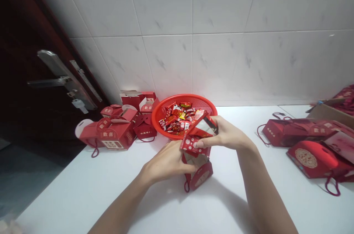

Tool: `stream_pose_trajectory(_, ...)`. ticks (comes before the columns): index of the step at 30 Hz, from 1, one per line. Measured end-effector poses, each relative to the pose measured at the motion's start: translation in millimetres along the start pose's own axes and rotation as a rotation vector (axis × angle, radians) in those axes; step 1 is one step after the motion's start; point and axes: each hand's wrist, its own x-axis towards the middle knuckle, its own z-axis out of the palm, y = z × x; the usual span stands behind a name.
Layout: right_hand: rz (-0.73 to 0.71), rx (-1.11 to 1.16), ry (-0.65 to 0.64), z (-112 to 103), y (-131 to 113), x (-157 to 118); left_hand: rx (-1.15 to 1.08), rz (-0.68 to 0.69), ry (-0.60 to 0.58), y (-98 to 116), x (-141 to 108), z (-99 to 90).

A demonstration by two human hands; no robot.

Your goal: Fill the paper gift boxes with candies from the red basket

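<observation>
Mid-frame, the right hand [228, 134] pinches a red packet [190, 144] (white-spotted, I notice) over the open box [201, 178] gripped in the fingers of the left hand [167, 164].

Pale marbled tile wall [221, 5] behind white tabletop [83, 189]; at left, dark door [22, 34], metal handle [45, 82].
</observation>
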Motion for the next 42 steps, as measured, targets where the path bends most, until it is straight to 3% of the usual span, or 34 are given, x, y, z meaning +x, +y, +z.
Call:
stream_pose_trajectory(5, 0.071, -0.159, -0.072, 2, 4, 0, -0.039, 0.016, -0.073, -2, 0, -5.9)
stream_pose_trajectory(10, 0.180, -0.507, -0.028, 0, 6, 0, 0.058, -0.032, -0.115, -8, -2, -10.4)
stream_pose_trajectory(17, 0.284, -0.704, -0.009, 1, 11, 3, 0.098, -0.037, -0.126, -9, -3, -12.1)
stream_pose_trajectory(25, 0.261, -0.670, 0.021, 2, 10, 2, 0.137, -0.057, -0.119, -6, -6, -12.8)
stream_pose_trajectory(31, 0.333, -0.704, -0.108, -2, 11, -3, 0.183, -0.093, -0.094, -6, -9, -20.0)
stream_pose_trajectory(36, 0.259, -0.687, -0.201, 6, 11, 1, 0.210, -0.093, -0.083, -10, -10, -22.4)
stream_pose_trajectory(42, 0.481, -0.629, -0.178, 17, 19, 10, 0.206, -0.067, -0.091, -19, -9, -24.6)
